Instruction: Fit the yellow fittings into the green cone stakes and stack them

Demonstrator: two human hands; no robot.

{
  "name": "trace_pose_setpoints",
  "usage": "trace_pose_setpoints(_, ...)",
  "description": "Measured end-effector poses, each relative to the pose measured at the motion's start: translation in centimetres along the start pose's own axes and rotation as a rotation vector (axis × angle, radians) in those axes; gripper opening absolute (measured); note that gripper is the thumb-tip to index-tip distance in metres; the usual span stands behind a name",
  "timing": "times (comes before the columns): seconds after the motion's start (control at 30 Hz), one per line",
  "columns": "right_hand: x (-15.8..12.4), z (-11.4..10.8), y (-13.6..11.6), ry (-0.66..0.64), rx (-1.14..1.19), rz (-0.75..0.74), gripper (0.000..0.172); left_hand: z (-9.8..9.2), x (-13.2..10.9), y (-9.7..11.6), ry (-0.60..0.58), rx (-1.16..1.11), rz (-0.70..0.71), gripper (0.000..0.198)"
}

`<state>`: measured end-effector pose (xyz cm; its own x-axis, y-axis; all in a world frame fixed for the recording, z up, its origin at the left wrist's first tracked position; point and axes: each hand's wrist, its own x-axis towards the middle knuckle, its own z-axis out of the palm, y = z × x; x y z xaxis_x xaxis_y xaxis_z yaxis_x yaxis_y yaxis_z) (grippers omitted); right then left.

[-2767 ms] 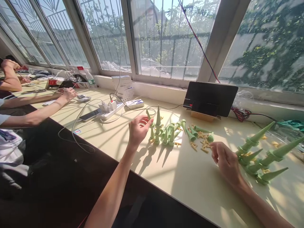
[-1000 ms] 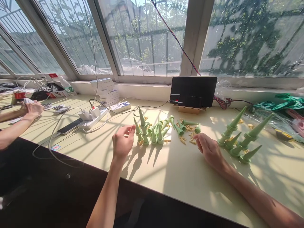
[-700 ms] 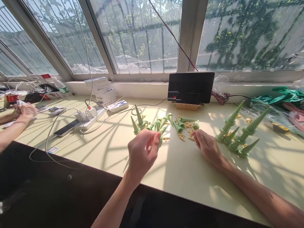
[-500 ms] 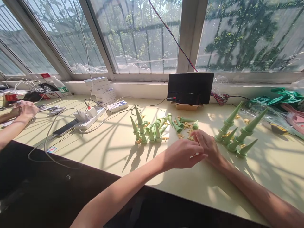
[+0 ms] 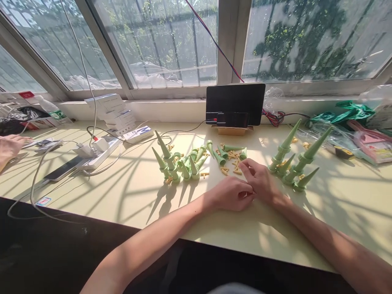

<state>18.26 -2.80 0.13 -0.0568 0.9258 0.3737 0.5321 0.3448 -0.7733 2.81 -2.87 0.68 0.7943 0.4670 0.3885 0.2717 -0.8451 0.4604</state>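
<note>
Green cones (image 5: 317, 146), matte, some stacked upright left and right, others lying loose between, beside yellow pegs (image 5: 225, 171). Left hand (image 5: 233, 193) curled against bent-fingered right hand (image 5: 259, 179); cannot tell what either pinches. Cream table (image 5: 101, 185), sunlit, under windows (image 5: 294, 45). White box (image 5: 139, 134): print illegible.

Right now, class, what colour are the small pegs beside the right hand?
The small pegs are yellowish tan, in the head view.

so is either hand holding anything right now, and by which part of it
It cannot be told: the left hand and right hand are curled close together, hiding anything that may be inside them.
</note>
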Motion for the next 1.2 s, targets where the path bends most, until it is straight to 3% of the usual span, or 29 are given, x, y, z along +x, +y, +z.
trace_pose_setpoints(0.33,0.6,0.5,1.0,-0.010,-0.044,-0.042,0.027,0.3,-0.4,0.0,-0.017,0.152,0.052,0.031)
trace_pose_setpoints(0.6,1.3,-0.2,2.1,0.072,-0.266,-0.175,0.018,0.1,-0.5,-0.1,0.022,0.159,0.025,0.034)
trace_pose_setpoints(0.8,1.5,-0.6,2.7,0.070,-0.410,-0.185,0.019,-0.6,-0.2,-1.0,0.276,0.209,-0.251,0.030)
trace_pose_setpoints(1.03,1.4,-0.5,2.1,0.114,-0.565,-0.187,0.030,-2.0,0.1,-1.8,0.255,0.383,-0.518,0.021)
trace_pose_setpoints(1.2,1.4,-0.2,2.6,0.090,-0.584,-0.212,0.031,-2.1,0.1,-2.1,0.218,0.473,-0.618,0.033)
